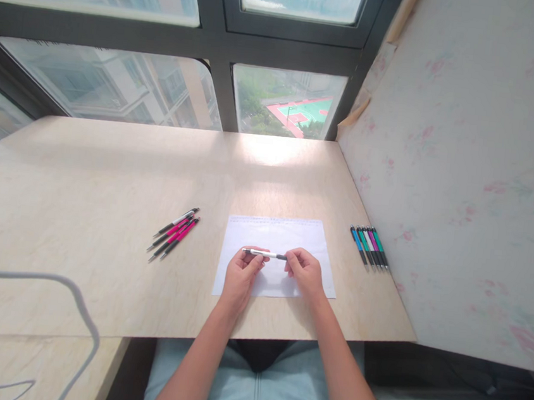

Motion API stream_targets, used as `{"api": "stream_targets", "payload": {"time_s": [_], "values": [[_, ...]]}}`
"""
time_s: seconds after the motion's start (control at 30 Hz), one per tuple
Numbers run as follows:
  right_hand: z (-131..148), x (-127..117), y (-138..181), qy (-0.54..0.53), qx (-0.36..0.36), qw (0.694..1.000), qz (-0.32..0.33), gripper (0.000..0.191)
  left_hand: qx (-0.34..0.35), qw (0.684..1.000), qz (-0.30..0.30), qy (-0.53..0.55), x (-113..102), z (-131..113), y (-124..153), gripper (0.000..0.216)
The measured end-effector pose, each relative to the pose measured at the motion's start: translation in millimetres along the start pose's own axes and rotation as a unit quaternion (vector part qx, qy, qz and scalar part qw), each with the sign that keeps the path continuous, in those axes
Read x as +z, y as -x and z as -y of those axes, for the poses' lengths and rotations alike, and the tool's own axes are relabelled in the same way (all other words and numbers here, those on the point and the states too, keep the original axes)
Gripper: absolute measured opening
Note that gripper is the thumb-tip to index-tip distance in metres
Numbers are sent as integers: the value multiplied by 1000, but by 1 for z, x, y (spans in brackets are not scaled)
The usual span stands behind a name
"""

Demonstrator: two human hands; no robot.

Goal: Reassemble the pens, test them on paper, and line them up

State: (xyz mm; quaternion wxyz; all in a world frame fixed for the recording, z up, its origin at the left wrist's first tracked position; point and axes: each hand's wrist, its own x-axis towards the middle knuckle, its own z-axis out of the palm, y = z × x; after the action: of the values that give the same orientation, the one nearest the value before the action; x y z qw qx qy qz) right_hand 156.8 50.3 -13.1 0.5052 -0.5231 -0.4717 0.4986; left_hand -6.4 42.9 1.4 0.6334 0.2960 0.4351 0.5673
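A white pen with black ends [271,255] lies level between my two hands, above a sheet of white paper [239,230]. My left hand [242,274] is closed on the pen's left part, thumb on top. The fingers of my right hand [305,271] pinch its black right end. Small handwriting or print runs along the paper's top edge; the sheet's lower part is partly covered by my hands.
Several pens, pink-and-black and white-and-black [175,233], lie left of the paper. To its right, several green, blue, white and purple pens [369,248] lie side by side near the wall [469,183]. A grey cable [67,283] curves over the desk's left front.
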Motion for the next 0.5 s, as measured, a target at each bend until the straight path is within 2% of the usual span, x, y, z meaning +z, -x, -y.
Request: {"api": "stream_targets", "payload": {"time_s": [0.27,0.33,0.43,0.5], "values": [[0,-3,-2,-32,-36,999,-4,18,-1,1000,-10,11,-1,0,-1,23],[-2,-2,-2,-29,-51,998,-1,24,-3,1000,-13,19,0,-1,-1,23],[-4,-1,-2,-37,-62,997,9,47,-5,1000,-15,13,1,-2,0,26],[-4,-1,-1,-50,-46,998,12,41,-6,1000,-14,2,1,-2,0,26]]}}
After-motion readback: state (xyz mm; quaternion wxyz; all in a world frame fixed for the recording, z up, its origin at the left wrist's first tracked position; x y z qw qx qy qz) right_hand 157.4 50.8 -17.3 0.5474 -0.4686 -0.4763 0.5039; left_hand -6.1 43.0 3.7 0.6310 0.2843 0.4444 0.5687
